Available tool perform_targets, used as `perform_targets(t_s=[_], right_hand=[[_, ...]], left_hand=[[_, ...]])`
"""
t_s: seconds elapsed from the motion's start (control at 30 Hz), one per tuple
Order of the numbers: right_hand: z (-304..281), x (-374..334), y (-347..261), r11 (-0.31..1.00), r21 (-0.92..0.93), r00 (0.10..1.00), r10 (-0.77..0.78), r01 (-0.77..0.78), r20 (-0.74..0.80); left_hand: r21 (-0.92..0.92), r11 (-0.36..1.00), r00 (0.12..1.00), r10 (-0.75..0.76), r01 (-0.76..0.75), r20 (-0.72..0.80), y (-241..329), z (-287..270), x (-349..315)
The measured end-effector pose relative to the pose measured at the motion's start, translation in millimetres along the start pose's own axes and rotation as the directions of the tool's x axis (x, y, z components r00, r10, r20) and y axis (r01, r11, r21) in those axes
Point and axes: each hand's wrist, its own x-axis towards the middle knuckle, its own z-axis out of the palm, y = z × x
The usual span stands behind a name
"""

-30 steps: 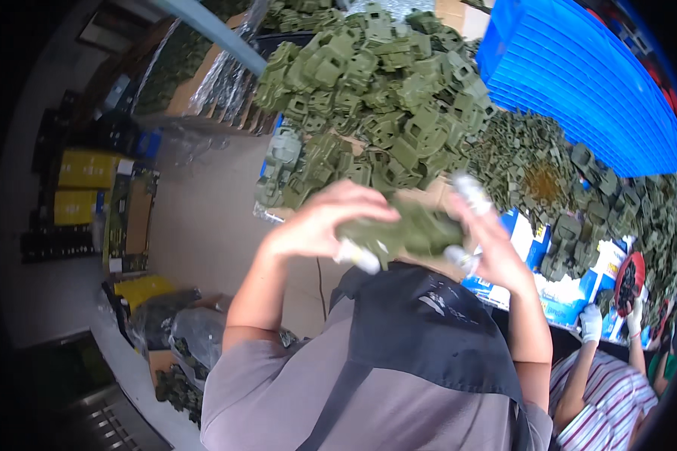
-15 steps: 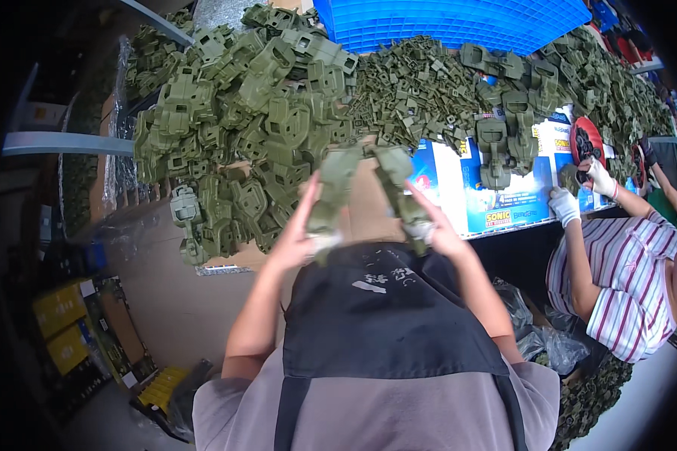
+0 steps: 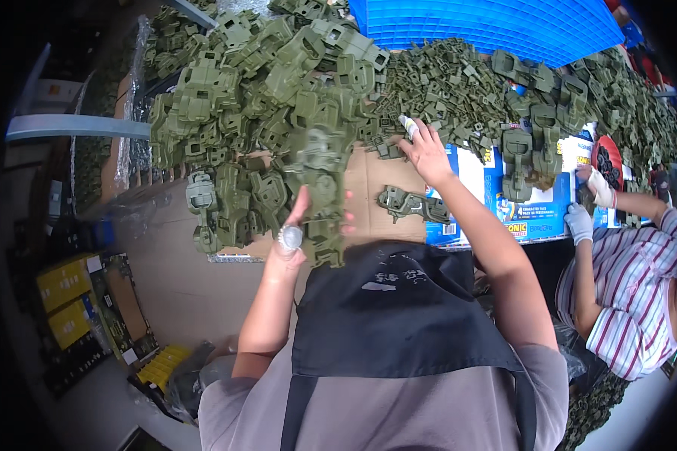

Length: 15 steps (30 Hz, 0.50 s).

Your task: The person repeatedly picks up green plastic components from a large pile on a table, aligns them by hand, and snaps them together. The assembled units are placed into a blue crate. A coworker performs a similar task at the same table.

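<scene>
My left hand point(image 3: 296, 219) is closed round a long olive-green plastic toy vehicle body point(image 3: 325, 192), held upright over the table's front edge and slightly blurred. Its fingers show at the body's right side. Stretched forward, my right hand point(image 3: 429, 156) has its fingers apart at the near edge of a heap of small green plastic parts point(image 3: 444, 86); white wrapping covers a fingertip. Below that hand, a second green vehicle part point(image 3: 412, 204) lies on the cardboard point(image 3: 372, 177). A big pile of green vehicle bodies point(image 3: 210, 90) rises to the left.
A blue plastic crate point(image 3: 489, 26) stands behind the heaps. Blue and white printed boxes point(image 3: 530, 207) lie flat at right. Beside me, a person in a striped shirt point(image 3: 632, 286) works with white gloves point(image 3: 579, 223) near a red round thing point(image 3: 608, 161). A grey metal bar point(image 3: 75, 126) juts in at left.
Both hands held a green part each. My right hand has let go of its part, now on the cardboard, and moved forward to the small parts. The left still holds its body.
</scene>
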Motion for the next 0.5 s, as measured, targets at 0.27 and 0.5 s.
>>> perform_targets(t_s=[0.27, 0.5], right_hand=[[-66.3, 9.1, -2.2, 0.772, 0.598, 0.976, 0.174, -0.216, 0.128], [-149.6, -21.2, -52.6, 0.769, 0.628, 0.992, 0.12, -0.12, 0.042]], left_hand=[[0.502, 0.865, 0.979, 0.116, -0.017, -0.168, 1.9, 18.9, 21.2], [0.649, 0.756, 0.996, -0.038, 0.081, -0.079, -5.2, 42.1, 34.1]])
